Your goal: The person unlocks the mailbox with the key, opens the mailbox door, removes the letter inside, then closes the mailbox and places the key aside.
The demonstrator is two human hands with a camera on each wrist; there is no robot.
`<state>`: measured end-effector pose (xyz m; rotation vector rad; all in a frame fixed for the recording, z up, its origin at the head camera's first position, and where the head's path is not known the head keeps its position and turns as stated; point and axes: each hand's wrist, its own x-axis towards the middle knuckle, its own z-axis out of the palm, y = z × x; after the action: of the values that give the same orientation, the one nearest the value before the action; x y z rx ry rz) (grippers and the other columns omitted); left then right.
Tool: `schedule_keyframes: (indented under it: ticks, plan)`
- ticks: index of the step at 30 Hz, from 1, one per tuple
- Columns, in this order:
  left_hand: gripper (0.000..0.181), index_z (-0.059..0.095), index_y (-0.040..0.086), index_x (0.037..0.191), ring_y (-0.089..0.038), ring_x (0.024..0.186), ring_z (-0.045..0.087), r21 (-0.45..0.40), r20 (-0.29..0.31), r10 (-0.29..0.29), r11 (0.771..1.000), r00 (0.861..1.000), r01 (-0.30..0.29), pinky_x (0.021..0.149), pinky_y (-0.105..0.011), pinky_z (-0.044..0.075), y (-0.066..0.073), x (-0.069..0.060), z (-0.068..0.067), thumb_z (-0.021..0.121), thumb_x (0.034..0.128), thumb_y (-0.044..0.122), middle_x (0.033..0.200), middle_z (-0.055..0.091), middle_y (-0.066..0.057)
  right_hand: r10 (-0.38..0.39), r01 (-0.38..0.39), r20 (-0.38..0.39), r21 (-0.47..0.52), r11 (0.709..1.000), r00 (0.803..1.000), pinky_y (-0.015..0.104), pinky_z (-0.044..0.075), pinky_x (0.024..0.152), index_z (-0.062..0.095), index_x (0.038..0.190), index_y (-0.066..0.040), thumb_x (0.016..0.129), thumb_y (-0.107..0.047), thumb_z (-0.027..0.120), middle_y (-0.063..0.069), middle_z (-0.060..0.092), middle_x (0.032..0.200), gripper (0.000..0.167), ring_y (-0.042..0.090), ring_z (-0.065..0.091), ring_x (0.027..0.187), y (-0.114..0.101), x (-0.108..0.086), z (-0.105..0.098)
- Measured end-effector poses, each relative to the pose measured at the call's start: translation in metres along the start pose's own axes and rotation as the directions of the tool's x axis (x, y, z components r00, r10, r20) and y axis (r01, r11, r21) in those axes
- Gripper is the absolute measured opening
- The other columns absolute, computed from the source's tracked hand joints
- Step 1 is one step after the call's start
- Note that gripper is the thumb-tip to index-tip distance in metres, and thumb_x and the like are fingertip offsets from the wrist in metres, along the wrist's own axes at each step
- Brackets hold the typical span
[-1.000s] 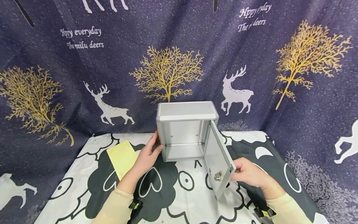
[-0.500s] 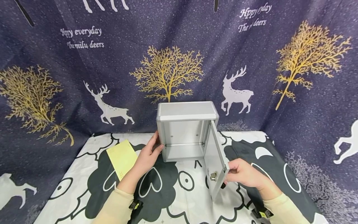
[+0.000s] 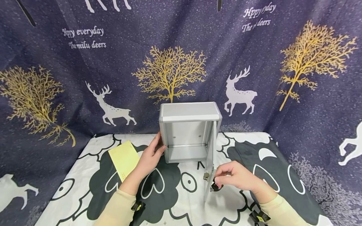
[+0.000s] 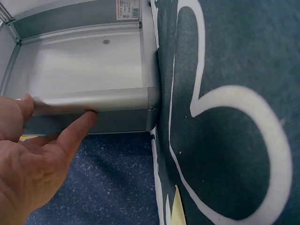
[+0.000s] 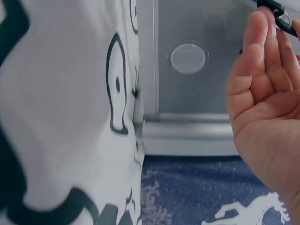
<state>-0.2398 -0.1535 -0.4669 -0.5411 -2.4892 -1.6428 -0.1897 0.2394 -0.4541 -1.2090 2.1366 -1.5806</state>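
Observation:
A silver metal box [image 3: 190, 111] stands on the cloth at the back with its front facing me. Its door [image 3: 209, 161], hinged on the right, juts forward almost edge-on; a lock [image 3: 206, 176] shows near its free edge. My left hand [image 3: 149, 158] rests against the box's left side, thumb at the front rim and fingers stretched along the outside wall. At the door's outer face, my right hand [image 3: 236, 177] pinches a black-headed key [image 5: 273, 8], partly covered by the fingers. In the right wrist view, a round pale disc [image 5: 188, 58] shows on a grey panel.
A yellow envelope [image 3: 123, 158] lies on the cloth left of the box, beside my left forearm. The patterned black and white cloth [image 3: 189, 207] covers the table. A dark blue curtain [image 3: 181, 37] hangs right behind the box.
The door has swung leftward toward the box front, and my right hand has moved left with it. My left hand and the box have stayed in place.

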Motion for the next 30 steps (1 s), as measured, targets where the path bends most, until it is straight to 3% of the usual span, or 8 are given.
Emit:
schedule_keyframes:
  ticks: [8, 18, 22, 27, 30]
  plan:
    - [0.072, 0.023, 0.018, 0.18, -0.042, 0.156, 0.048, -0.02, 0.006, -0.006, 1.0, 1.0, 0.006, 0.111, -0.055, 0.057, 0.002, -0.001, 0.0, 0.059, 0.1185, 0.021, 0.177, 0.037, -0.019, 0.04, -0.04, -0.039, -0.004, 0.999, 0.998, 0.027, 0.059, 0.064, 0.082, 0.098, -0.011, 0.105, 0.001, 0.072, 0.004, 0.077, 0.08, 0.017, 0.022, 0.073, 0.072, -0.002, 0.017, 0.021]
    - [0.072, 0.022, 0.015, 0.18, -0.044, 0.155, 0.047, -0.011, -0.004, 0.005, 1.0, 1.0, -0.005, 0.11, -0.055, 0.057, 0.002, -0.001, 0.0, 0.059, 0.1183, 0.018, 0.177, 0.036, -0.022, 0.124, -0.125, -0.133, -0.001, 0.992, 0.983, 0.028, 0.061, 0.07, 0.083, 0.096, -0.012, 0.107, -0.011, 0.075, 0.002, 0.077, 0.08, 0.013, 0.03, 0.076, 0.074, -0.003, 0.039, 0.046]
    - [0.071, 0.023, 0.013, 0.18, -0.046, 0.155, 0.047, -0.013, -0.005, 0.013, 1.0, 1.0, -0.013, 0.111, -0.055, 0.056, 0.001, 0.0, 0.001, 0.059, 0.1182, 0.017, 0.177, 0.036, -0.023, 0.129, -0.136, -0.192, -0.024, 0.99, 0.973, 0.025, 0.056, 0.062, 0.082, 0.092, -0.013, 0.107, -0.014, 0.076, 0.001, 0.077, 0.078, 0.016, 0.019, 0.072, 0.068, -0.004, 0.049, 0.057]
    - [0.071, 0.024, 0.013, 0.179, -0.046, 0.155, 0.048, -0.01, -0.01, 0.016, 1.0, 1.0, -0.016, 0.111, -0.056, 0.056, 0.0, 0.0, 0.001, 0.059, 0.1181, 0.017, 0.177, 0.036, -0.022, 0.151, -0.163, -0.246, -0.029, 0.986, 0.957, 0.021, 0.037, 0.049, 0.081, 0.089, -0.014, 0.106, -0.017, 0.078, 0.0, 0.075, 0.076, 0.018, 0.002, 0.053, 0.059, -0.007, 0.062, 0.067]
    - [0.071, 0.023, 0.015, 0.18, -0.045, 0.154, 0.049, -0.009, -0.014, 0.018, 1.0, 1.0, -0.018, 0.11, -0.056, 0.057, 0.0, 0.0, 0.001, 0.059, 0.1181, 0.017, 0.176, 0.037, -0.021, 0.161, -0.171, -0.27, -0.012, 0.985, 0.949, 0.022, 0.043, 0.053, 0.081, 0.091, -0.012, 0.106, -0.018, 0.078, 0.002, 0.076, 0.077, 0.017, 0.005, 0.059, 0.061, -0.007, 0.071, 0.072]
